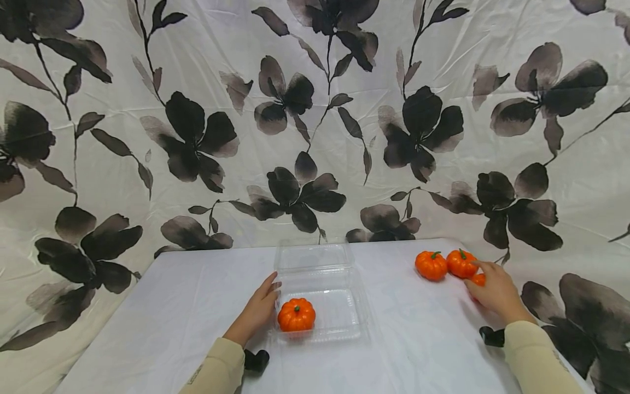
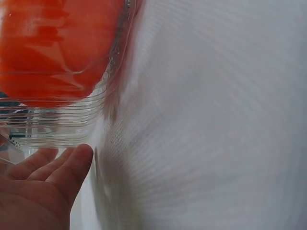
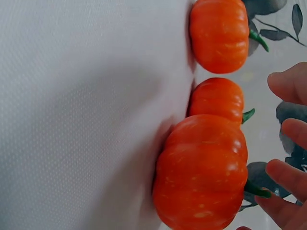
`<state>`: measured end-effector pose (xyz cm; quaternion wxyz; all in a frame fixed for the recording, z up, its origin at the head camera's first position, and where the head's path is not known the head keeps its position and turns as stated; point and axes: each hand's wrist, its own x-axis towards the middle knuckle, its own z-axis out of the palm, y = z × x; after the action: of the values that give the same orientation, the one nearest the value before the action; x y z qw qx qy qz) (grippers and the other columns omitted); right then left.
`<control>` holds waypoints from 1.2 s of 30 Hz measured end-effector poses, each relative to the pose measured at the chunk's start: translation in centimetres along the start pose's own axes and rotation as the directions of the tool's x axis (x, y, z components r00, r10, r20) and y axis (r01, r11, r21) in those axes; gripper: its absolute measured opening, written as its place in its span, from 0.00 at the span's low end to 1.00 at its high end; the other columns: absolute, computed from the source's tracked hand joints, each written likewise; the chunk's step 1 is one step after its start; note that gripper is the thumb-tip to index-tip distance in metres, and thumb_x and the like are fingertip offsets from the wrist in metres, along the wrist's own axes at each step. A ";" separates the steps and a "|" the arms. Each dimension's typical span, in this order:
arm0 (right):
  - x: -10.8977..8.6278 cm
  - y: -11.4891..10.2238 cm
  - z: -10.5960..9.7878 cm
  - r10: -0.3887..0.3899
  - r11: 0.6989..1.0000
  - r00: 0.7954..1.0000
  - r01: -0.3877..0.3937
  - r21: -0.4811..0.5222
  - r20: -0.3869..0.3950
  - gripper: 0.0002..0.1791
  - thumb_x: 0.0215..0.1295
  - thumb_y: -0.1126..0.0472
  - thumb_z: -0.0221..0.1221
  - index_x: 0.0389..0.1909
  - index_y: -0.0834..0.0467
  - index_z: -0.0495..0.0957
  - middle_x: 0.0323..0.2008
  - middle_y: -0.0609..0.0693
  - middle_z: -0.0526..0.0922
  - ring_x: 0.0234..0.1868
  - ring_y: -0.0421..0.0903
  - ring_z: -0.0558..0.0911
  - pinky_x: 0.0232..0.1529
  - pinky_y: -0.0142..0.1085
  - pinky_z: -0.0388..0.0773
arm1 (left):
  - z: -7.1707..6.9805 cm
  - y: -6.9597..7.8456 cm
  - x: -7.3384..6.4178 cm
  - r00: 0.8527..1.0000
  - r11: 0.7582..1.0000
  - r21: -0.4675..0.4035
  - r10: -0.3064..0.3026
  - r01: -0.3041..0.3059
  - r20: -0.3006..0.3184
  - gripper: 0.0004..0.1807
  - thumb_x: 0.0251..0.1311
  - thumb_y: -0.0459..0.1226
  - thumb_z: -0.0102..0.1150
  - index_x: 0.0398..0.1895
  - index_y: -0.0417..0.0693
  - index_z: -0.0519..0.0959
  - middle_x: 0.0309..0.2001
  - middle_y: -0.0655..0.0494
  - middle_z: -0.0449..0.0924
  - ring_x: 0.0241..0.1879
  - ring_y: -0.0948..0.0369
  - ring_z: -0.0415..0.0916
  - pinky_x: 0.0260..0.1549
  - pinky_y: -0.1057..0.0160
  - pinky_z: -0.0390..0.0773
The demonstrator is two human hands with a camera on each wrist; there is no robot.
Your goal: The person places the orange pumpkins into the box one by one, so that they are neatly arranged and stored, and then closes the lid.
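A clear plastic clamshell box (image 1: 328, 312) lies with its lid (image 1: 315, 257) folded back, and one small orange pumpkin (image 1: 297, 315) sits in its front left corner. My left hand (image 1: 261, 306) is at the box's left side, its fairly straight fingertips (image 2: 82, 152) right at the ridged wall. Over at the right, my right hand (image 1: 497, 293) hovers above a group of three pumpkins with green stems. The nearest pumpkin (image 3: 204, 172) is partly hidden beneath it in the head view. Its spread fingers (image 3: 288, 177) hang around that stem, gripping nothing.
Two other pumpkins (image 1: 431, 266) (image 1: 461, 264) stand side by side near the back right of the white-covered table (image 1: 197, 306). Behind the table hangs a floral cloth (image 1: 305, 120). Dark camera mounts (image 1: 256, 361) stick out from both wrists.
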<state>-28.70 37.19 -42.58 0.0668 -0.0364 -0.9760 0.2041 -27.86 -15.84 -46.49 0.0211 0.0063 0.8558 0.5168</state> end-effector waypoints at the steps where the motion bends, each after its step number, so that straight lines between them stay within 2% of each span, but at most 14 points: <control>1: 0.0 0.1 0.0 0.003 1.000 1.000 -0.003 0.001 0.001 0.39 0.62 0.49 0.57 0.66 0.70 0.60 0.64 0.79 0.54 0.60 0.78 0.58 0.56 0.75 0.59 | 0.0 0.0 0.0 1.000 1.000 -0.003 -0.001 0.001 0.002 0.31 0.71 0.39 0.37 0.77 0.51 0.49 0.71 0.42 0.64 0.69 0.42 0.63 0.64 0.39 0.66; 12: 0.2 0.7 0.0 0.113 0.989 0.991 -0.119 0.086 0.066 0.45 0.62 0.46 0.58 0.71 0.67 0.53 0.67 0.80 0.45 0.63 0.80 0.52 0.57 0.75 0.57 | -0.1 0.1 -0.2 1.000 1.000 0.001 -0.001 0.001 0.001 0.31 0.71 0.38 0.37 0.77 0.50 0.49 0.70 0.41 0.64 0.68 0.42 0.63 0.63 0.39 0.67; 19: 0.4 1.2 -0.2 0.147 0.981 0.987 -0.154 0.116 0.073 0.48 0.61 0.45 0.59 0.72 0.67 0.49 0.67 0.80 0.44 0.64 0.79 0.52 0.57 0.74 0.58 | -0.1 0.2 -0.3 1.000 1.000 0.005 -0.004 0.004 -0.004 0.31 0.71 0.38 0.37 0.77 0.50 0.49 0.70 0.41 0.64 0.69 0.41 0.63 0.64 0.39 0.66; 28: 0.3 2.0 0.0 0.140 0.979 0.986 -0.152 0.135 0.088 0.50 0.61 0.43 0.59 0.73 0.67 0.47 0.67 0.80 0.45 0.62 0.78 0.53 0.56 0.74 0.60 | -0.1 0.2 -0.4 1.000 1.000 -0.006 0.003 -0.003 0.001 0.31 0.71 0.39 0.37 0.77 0.50 0.49 0.70 0.41 0.64 0.69 0.41 0.61 0.64 0.38 0.64; 36: 0.4 2.3 0.0 0.125 0.979 0.983 -0.144 0.141 0.135 0.52 0.61 0.41 0.58 0.73 0.67 0.46 0.66 0.81 0.45 0.61 0.77 0.54 0.57 0.74 0.60 | 0.0 0.0 -0.2 1.000 1.000 0.002 0.010 -0.010 -0.009 0.31 0.71 0.38 0.37 0.77 0.50 0.50 0.70 0.41 0.64 0.69 0.41 0.62 0.64 0.39 0.65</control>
<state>-29.02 39.31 -43.40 -0.0061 -0.0844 -0.9554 0.2831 -27.66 -15.89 -46.51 0.0145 0.0083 0.8565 0.5159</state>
